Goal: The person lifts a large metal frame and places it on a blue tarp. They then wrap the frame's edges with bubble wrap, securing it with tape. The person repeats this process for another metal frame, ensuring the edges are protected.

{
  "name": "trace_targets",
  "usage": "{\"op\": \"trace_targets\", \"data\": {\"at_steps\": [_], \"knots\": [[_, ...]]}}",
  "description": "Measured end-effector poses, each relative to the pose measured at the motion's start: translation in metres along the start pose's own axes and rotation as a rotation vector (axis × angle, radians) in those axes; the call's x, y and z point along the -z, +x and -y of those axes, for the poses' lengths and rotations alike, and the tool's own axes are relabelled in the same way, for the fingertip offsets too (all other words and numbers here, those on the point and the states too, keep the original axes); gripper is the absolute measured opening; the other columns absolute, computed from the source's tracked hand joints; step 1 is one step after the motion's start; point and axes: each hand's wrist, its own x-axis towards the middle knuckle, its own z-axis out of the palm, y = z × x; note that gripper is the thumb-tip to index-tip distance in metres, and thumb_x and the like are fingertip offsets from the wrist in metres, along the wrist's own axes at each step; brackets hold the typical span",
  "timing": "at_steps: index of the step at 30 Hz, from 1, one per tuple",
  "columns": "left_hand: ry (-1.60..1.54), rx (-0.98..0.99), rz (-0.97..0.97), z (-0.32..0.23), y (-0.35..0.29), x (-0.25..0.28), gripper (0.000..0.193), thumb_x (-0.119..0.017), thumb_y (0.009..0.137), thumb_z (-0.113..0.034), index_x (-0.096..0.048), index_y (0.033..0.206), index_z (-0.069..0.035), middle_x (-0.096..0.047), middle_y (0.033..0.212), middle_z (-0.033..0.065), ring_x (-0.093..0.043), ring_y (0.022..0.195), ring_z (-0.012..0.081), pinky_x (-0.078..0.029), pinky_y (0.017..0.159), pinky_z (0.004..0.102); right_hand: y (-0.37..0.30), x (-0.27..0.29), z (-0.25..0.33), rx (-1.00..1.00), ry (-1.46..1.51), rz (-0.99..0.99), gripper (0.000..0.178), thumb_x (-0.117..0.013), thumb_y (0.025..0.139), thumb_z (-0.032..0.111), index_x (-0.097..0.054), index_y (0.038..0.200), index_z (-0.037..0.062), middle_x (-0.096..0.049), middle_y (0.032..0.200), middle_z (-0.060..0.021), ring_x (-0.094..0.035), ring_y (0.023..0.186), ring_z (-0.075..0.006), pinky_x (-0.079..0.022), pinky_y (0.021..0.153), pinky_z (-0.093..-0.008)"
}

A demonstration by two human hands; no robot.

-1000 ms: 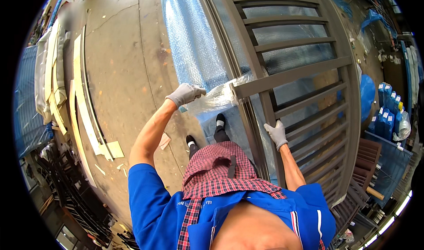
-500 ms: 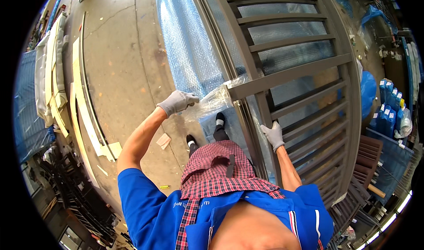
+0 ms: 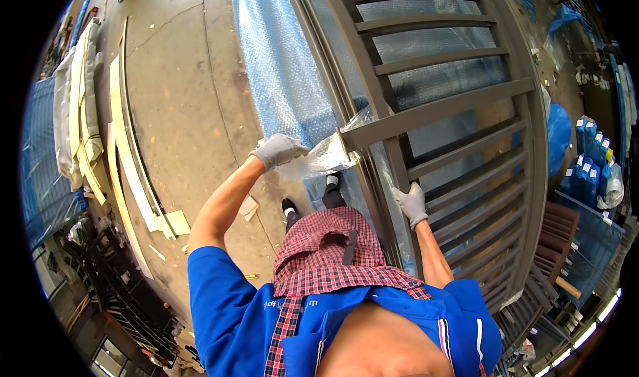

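Left hand has shifted, in the head view, slightly toward the frame, so the film it pinches spans less between them. Right hand rests on the frame's side rail; whether it grips, I cannot tell.

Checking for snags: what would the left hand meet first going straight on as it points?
Likely the clear plastic film, which the left hand seems to hold, then probably the grey crossbar; depth is unclear.

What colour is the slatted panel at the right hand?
The slatted panel is dark grey-brown; best seen in head view.
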Motion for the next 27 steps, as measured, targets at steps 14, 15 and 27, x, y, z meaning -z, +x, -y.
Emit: {"op": "trace_targets", "data": {"at_steps": [14,15,27], "knots": [[-1.395,0.172,-0.548,-0.155,0.035,0.081,0.032,-0.059,0.098,-0.020,-0.056,0.123,0.000,-0.061,0.102,0.0032,-0.057,0.092,0.0117,-0.049,0.083,0.0272,0.001,-0.001,-0.007,0.043,-0.056,-0.044,0.039,-0.077,0.073,0.029,-0.063,0.087,-0.0046,-0.069,0.078,-0.0192,-0.069,0.074,-0.0286,-0.053,0.068,-0.0385],[-1.347,0.176,-0.599,-0.169,0.047,0.083,0.034,-0.057,0.099,-0.018,-0.052,0.127,0.000,-0.062,0.103,0.0046,-0.058,0.092,0.0127,-0.050,0.083,0.0281,0.000,0.000,-0.005,0.003,-0.022,-0.016,0.038,-0.078,0.073,0.028,-0.062,0.086,-0.0041,-0.069,0.076,-0.0180,-0.069,0.070,-0.0267,-0.053,0.065,-0.0378],[-0.483,0.264,-1.065,-0.125,0.048,0.047,0.048,-0.070,0.088,-0.021,-0.054,0.130,-0.004,-0.059,0.121,0.0144,-0.057,0.114,0.0263,-0.047,0.097,0.0349,0.012,-0.014,-0.036,0.229,-0.092,-0.137,0.044,-0.077,0.074,0.036,-0.059,0.082,-0.0027,-0.066,0.067,-0.0160,-0.065,0.059,-0.0246,-0.052,0.060,-0.0368]]}}
